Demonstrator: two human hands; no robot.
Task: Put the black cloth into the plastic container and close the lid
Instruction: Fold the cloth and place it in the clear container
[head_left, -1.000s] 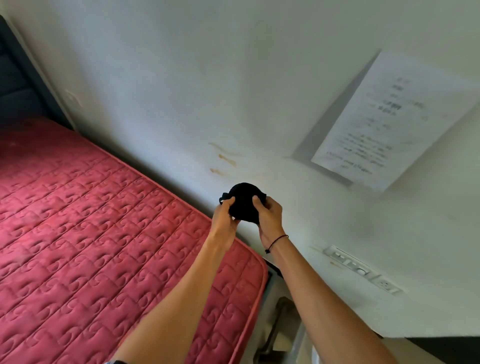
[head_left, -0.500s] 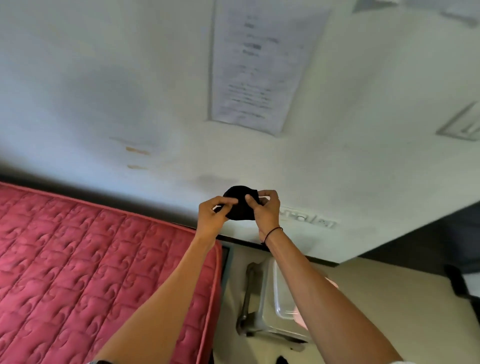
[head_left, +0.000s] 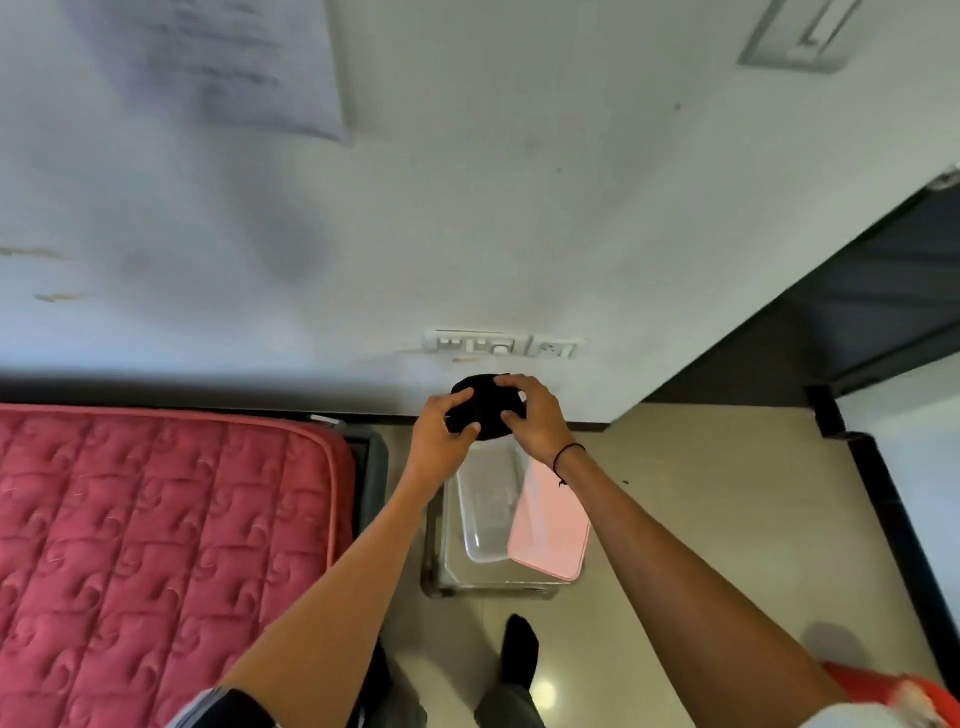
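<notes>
A bunched black cloth (head_left: 483, 410) is held up in the air between both hands. My left hand (head_left: 441, 434) grips its left side and my right hand (head_left: 535, 415) covers its right side and top. Below the hands, an open clear plastic container (head_left: 488, 514) stands on a small stool by the wall. Its pink lid (head_left: 550, 525) lies tilted over the container's right side. The cloth hangs above the container's far end.
A red quilted mattress (head_left: 156, 545) fills the left. A wall socket strip (head_left: 501, 344) is just above the hands. A dark door frame (head_left: 857, 322) runs along the right. My black-socked foot (head_left: 519, 644) stands on the tiled floor near the stool.
The view has swung down and to the right, bringing the container and lid fully into sight. Both hands still hold the cloth and have come lower, over the container.
</notes>
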